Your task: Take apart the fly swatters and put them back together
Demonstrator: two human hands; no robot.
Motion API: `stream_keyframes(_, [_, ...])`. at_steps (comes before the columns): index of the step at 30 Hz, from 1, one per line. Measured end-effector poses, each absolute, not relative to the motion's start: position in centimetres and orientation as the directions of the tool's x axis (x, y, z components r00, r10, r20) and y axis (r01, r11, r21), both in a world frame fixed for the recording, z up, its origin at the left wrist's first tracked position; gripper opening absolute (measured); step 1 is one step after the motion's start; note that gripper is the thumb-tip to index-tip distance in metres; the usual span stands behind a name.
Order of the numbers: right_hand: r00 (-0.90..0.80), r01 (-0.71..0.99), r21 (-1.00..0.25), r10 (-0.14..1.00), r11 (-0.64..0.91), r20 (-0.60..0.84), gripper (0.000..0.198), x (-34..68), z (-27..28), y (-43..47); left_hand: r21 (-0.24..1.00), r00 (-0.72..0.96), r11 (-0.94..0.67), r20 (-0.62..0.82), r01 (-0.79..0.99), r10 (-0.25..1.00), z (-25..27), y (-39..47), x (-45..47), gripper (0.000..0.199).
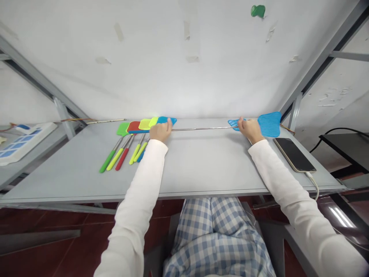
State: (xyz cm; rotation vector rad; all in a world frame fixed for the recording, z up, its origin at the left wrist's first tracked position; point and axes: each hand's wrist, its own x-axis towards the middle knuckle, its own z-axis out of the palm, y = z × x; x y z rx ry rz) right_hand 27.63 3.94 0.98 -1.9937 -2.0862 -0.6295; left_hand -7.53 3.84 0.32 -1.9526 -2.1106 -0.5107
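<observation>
An extended fly swatter is held crosswise above the table, its thin metal rod [201,129] running between my two hands. My left hand [160,131] is closed around its handle end, with a blue grip [137,132] sticking out to the left. Closed on the rod near the other end is my right hand [250,130], just beside the blue swatter head [270,124]. Another blue piece [233,124] shows left of the right hand, partly hidden by it. Under and left of my left hand lie several fly swatters with green [123,129], red, yellow and blue heads.
The grey table [207,165] meets a white wall at the back. A phone [294,154] with a white cable lies at the right. A white and blue power strip [25,142] rests on a surface at the left. Metal frame bars [296,111] stand at both sides.
</observation>
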Motion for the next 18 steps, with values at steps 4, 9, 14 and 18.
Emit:
stream_keyframes(4, [-0.215,0.974,0.162,0.884,0.161,0.415,0.057,22.4,0.8,2.8,0.103,0.042,-0.089,0.385,0.991,0.922,0.3,2.7,-1.4,0.06])
stream_keyframes(9, [-0.18,0.983,0.116,0.89,0.145,0.418,0.062,20.6,0.6,2.5,0.131,0.115,-0.164,0.323,0.978,0.94,-0.1,2.0,0.9,0.06])
stream_keyframes(14, [-0.147,0.988,0.109,0.863,0.107,0.484,0.06,23.7,0.4,3.5,0.123,0.214,-0.258,0.289,0.958,0.933,0.6,2.2,-1.2,0.055])
stream_keyframes(18, [-0.028,0.996,0.082,0.835,-0.021,0.55,0.056,27.9,0.2,4.5,0.028,0.097,-0.116,0.378,0.993,0.921,1.2,2.7,-4.9,0.053])
